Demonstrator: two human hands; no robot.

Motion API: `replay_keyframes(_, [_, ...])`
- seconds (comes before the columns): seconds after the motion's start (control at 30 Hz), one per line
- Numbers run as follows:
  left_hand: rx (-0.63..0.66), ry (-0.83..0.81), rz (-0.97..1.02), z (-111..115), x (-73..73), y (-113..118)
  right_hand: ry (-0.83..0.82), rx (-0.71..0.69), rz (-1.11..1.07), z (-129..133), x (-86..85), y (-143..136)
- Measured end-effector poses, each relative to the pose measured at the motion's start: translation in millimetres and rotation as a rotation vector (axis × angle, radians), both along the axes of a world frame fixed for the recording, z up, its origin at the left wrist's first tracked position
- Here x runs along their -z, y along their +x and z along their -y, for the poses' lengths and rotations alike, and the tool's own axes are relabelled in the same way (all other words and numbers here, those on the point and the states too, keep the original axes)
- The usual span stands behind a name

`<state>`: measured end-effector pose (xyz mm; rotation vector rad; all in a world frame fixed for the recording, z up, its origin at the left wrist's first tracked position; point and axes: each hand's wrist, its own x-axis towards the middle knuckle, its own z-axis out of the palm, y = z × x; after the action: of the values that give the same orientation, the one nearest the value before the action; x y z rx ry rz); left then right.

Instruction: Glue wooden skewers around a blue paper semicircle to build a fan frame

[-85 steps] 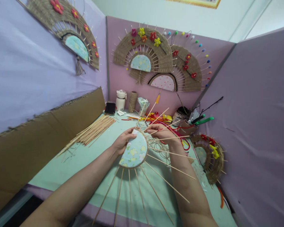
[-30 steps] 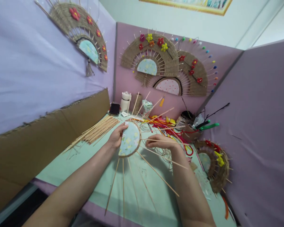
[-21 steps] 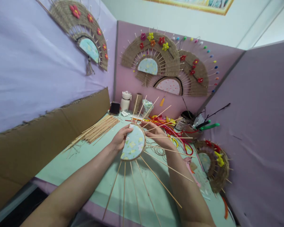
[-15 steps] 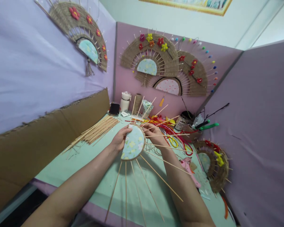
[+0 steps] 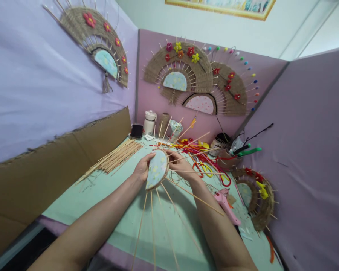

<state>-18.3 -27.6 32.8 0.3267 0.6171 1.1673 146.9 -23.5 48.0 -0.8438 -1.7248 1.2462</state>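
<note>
My left hand (image 5: 142, 167) grips the straight side of a half-round fan frame (image 5: 157, 169), its thumb on the front. The frame is faced with pale blue flowered cloth and has a brown cord-like rim. Thin wooden sticks (image 5: 190, 154) fan out from its curved edge. At that edge, among the upper sticks, my right hand (image 5: 178, 162) has its fingers curled together. Its fingertips are partly hidden by the rim and sticks, so what they pinch cannot be made out. Loose thin cord (image 5: 183, 180) lies in loops on the table below this hand.
A bundle of sticks (image 5: 117, 157) lies on the left by a cardboard strip (image 5: 81, 141). Behind stand a white jar (image 5: 150, 122) and a twine spool (image 5: 164, 124). Yellow-handled scissors (image 5: 206, 170), a pink glue gun (image 5: 226, 206) and a finished fan (image 5: 261, 203) are on the right.
The half-round frame has turned and tilted, so its cloth face looks narrower and its sticks have swung. My right hand has shifted slightly left along with it; my left hand keeps its grip.
</note>
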Motion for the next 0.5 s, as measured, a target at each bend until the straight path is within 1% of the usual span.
replay_keyframes(0.13, [0.058, -0.05, 0.013, 4.0, -1.8, 1.7, 0.026, 0.076, -0.001, -6.9, 5.2, 1.9])
replay_keyframes(0.27, [0.035, -0.078, 0.027, 2.2, -0.5, 1.9, 0.046, 0.109, -0.027, -9.5, 9.2, -2.6])
replay_keyframes(0.37, [-0.004, -0.095, 0.037, -2.2, 1.0, 0.8, 0.05, 0.056, -0.041, -6.5, 12.0, -9.7])
replay_keyframes(0.5, [-0.056, -0.088, 0.058, -5.6, 0.0, -2.9, 0.072, -0.096, 0.028, 1.5, 14.2, -16.6])
